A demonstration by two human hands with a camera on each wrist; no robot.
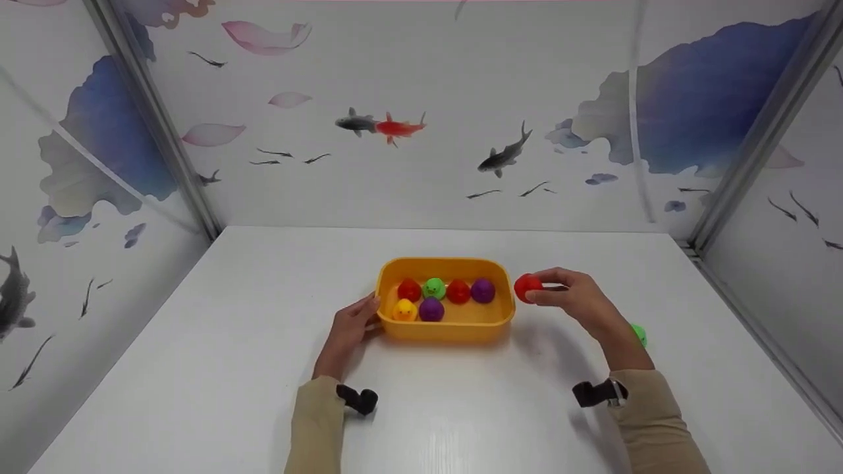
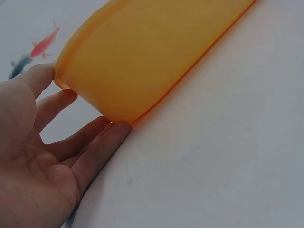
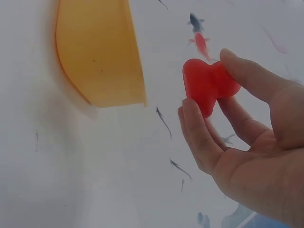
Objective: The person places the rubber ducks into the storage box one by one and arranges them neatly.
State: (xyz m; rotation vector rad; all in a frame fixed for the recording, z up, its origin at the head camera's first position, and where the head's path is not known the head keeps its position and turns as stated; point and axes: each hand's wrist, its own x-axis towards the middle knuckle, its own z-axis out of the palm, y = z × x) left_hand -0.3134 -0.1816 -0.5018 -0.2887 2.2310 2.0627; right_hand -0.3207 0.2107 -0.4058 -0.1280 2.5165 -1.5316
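Note:
A yellow plastic basket (image 1: 448, 332) sits on the white table. In it are two red toys, a green toy duck (image 1: 434, 288), a yellow toy duck (image 1: 404, 310) and two purple toys (image 1: 431, 309). My left hand (image 1: 352, 327) holds the basket's left end, with fingertips at its rim and lower wall in the left wrist view. Just off the basket's right end, my right hand (image 1: 579, 297) pinches a red rubber duck (image 3: 203, 85) between thumb and fingers, above the table. The duck's face does not show.
A green toy (image 1: 639, 335) lies on the table to the right, partly hidden by my right forearm. White panels (image 1: 421, 191) painted with fish and petals enclose the table at the back and both sides, joined by metal posts (image 1: 158, 125).

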